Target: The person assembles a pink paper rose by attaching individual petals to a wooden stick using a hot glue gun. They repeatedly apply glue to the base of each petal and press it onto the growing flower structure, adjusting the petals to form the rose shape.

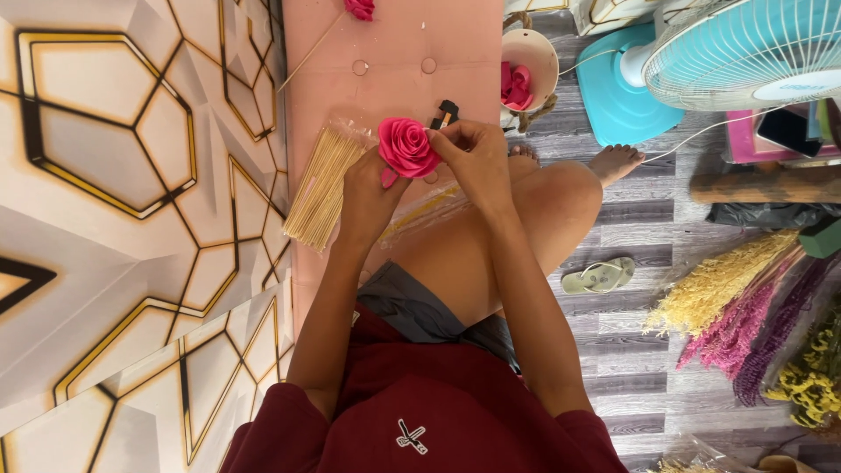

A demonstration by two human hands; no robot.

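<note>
Left hand (pixel 368 197) grips pink paper rose (pixel 407 146) from below. Right hand (pixel 473 158) pinches its 3 o'clock edge. Skewer bundle (pixel 322 186) at 9 o'clock.

You get a bright, even daylight view with soft, faint shadows. The patterned wall (pixel 131 219) on your left is the brightest area, and its pale panels come close to washing out. The pink rose (pixel 407 146) and your hands stay sharp at the centre. Toward the edges the picture stretches and bends: the fan (pixel 745 48) and the dried flowers (pixel 745 324) look slightly softer.
</note>
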